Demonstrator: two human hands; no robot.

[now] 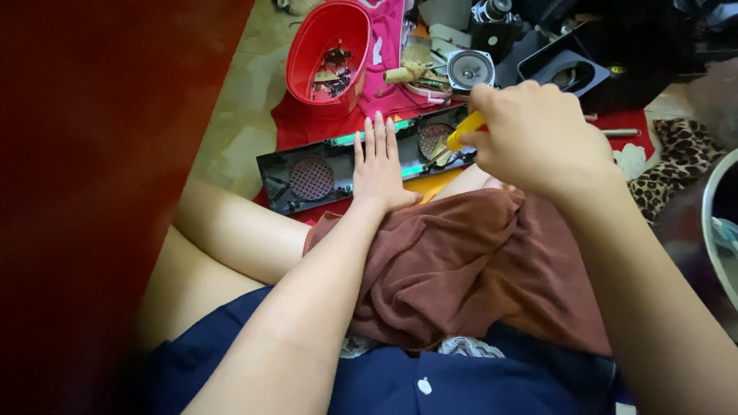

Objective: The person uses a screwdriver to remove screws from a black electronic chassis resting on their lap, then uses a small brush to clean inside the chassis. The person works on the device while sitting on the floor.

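Nearest the camera, navy blue clothing (430, 380) with a white button, then a brown towel (461, 269) bunched over the lap and bare legs. Past the towel, left hand (378, 167) lies flat, fingers together and straight, palm pressing down on a long black speaker panel (307, 173); panel rests on the floor across the knees, tilted slightly, with round mesh grilles and a green strip along its middle. Right hand (538, 137) is curled into a fist around a yellow-handled tool (465, 129), likely a screwdriver, its tip down at the panel's right end, near the second grille. Beyond the panel: red cloth (307, 123) under a red oval basket (327, 50) holding small dark bits; pink fabric (384, 46) beside it; a loose round speaker (470, 69); black casing (584, 65) at far right. Leopard-print fabric (676, 165) at right edge
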